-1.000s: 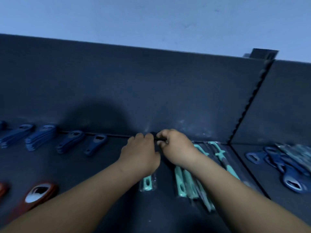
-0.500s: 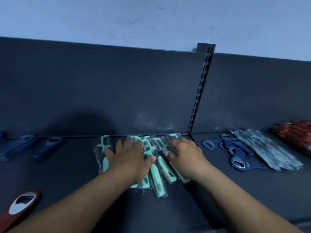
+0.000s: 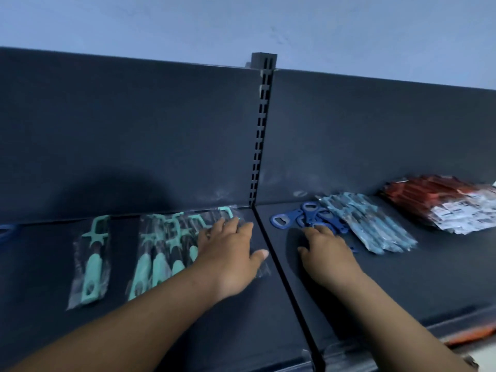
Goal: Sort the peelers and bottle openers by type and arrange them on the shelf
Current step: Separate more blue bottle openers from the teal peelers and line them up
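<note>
Several teal peelers in clear sleeves (image 3: 158,251) lie in a row on the dark shelf (image 3: 241,331), with one more teal peeler (image 3: 92,261) apart to the left. My left hand (image 3: 230,253) rests flat on the right end of that row, fingers spread. Across the shelf seam, my right hand (image 3: 326,253) reaches over a small pile of blue bottle openers (image 3: 303,218), its fingers on the nearest ones. Whether it grips one is hidden.
Right of the openers lies a pile of blue packaged peelers (image 3: 367,224), then a stack of red packaged items (image 3: 451,202) at the far right. A slotted upright (image 3: 261,130) divides the back panel. A blue opener (image 3: 8,230) shows at the left edge.
The view has swung right. My right hand left the teal peelers and crossed the seam to the blue bottle openers. My left hand slid to the right end of the teal row.
</note>
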Demonstrator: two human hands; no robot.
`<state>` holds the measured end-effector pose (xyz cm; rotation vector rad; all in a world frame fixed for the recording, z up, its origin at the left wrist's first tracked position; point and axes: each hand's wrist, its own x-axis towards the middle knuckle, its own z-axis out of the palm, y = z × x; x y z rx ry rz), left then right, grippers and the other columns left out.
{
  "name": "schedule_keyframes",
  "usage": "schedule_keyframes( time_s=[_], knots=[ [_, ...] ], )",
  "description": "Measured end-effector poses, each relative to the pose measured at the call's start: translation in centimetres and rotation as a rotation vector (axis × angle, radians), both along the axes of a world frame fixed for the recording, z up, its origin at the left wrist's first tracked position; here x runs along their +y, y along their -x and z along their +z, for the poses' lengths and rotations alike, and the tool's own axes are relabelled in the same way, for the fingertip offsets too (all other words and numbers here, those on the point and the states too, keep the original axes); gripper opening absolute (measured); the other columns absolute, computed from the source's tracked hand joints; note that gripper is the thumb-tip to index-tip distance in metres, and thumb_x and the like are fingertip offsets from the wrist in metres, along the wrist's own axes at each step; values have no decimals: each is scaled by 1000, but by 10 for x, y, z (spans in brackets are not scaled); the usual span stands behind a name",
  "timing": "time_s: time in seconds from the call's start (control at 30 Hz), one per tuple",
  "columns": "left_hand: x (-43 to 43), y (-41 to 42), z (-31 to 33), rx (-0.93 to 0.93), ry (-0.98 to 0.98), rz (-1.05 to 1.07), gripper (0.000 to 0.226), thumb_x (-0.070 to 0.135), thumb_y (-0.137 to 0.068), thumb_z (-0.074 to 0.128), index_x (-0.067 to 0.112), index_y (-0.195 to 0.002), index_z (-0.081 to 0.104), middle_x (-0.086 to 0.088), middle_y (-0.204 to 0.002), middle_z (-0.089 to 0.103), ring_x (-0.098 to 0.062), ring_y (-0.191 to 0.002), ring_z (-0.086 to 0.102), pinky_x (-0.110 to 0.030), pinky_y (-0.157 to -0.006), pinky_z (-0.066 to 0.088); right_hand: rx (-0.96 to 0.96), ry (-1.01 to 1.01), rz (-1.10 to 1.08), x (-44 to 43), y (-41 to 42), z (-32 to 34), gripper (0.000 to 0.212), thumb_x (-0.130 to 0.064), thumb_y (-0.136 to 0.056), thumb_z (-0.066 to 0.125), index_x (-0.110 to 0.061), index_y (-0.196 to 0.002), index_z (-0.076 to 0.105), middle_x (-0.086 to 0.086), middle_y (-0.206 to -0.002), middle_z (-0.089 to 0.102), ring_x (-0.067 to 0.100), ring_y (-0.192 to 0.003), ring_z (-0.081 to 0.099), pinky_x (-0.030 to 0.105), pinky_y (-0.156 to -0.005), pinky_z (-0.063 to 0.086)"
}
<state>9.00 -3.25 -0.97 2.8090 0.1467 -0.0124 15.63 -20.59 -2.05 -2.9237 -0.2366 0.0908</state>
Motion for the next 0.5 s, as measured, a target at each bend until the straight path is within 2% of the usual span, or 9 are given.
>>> schedule_keyframes(
  time_s=[0.07, 0.1, 0.17, 0.27, 0.37, 0.43, 0.5],
  knots=[
    [-10, -4, 1, -10, -2, -45, 65, 52, -96, 35, 28, -152, 12, 1, -161, 6, -20, -147, -3, -43, -118, 1, -21, -66, 37, -3, 2, 1, 44, -24, -92, 50, -18, -135, 44, 6, -144, 35, 32, -125, 42, 38, -99, 41],
    [-14, -6, 1, -16, -1, -66, 64, 50, -97, 36, 28, -152, 12, 2, -161, 7, -19, -147, -2, -42, -117, 1, -26, -86, 35, -4, 4, 3, 49, -24, -90, 52, -19, -138, 42, 6, -147, 33, 31, -128, 39, 38, -101, 39],
    [-22, -10, 1, -33, 15, -105, 64, 47, -97, 38, 28, -152, 12, 4, -161, 8, -19, -148, -1, -40, -117, 1, -51, -62, -13, -7, 9, 4, 61, -36, -87, 59, -22, -141, 36, 4, -148, 32, 31, -131, 33, 39, -107, 35],
    [-30, -12, 3, -23, 69, -156, 64, 45, -97, 39, 28, -152, 11, 6, -160, 9, -17, -147, 2, -39, -118, 1, -31, -13, -118, -13, 13, 5, 66, -55, -80, 60, -20, -133, 41, 6, -135, 46, 31, -124, 40, 39, -100, 38],
    [-36, -17, 7, -31, 128, -190, 63, 43, -97, 41, 27, -152, 14, 6, -159, 15, -15, -146, 9, -37, -119, 7, -105, -14, -72, -19, 11, 7, 45, -51, -82, 59, -16, -109, 52, 7, -115, 59, 30, -110, 51, 33, -85, 42],
    [-42, -20, 8, -70, 185, -199, 61, 38, -97, 44, 26, -151, 18, 6, -157, 22, -15, -145, 15, -34, -118, 13, -186, 6, 18, -21, 12, 8, 31, -45, -83, 57, -16, -92, 52, 6, -100, 63, 28, -98, 58, 31, -74, 41],
    [-50, -22, 6, -90, 244, -186, 58, 31, -96, 46, 26, -150, 23, 6, -155, 27, -15, -143, 20, -32, -117, 18, -249, 12, 101, -25, 12, 10, 26, -41, -85, 54, -15, -87, 53, 7, -92, 65, 27, -89, 61, 31, -70, 43]
  ],
)
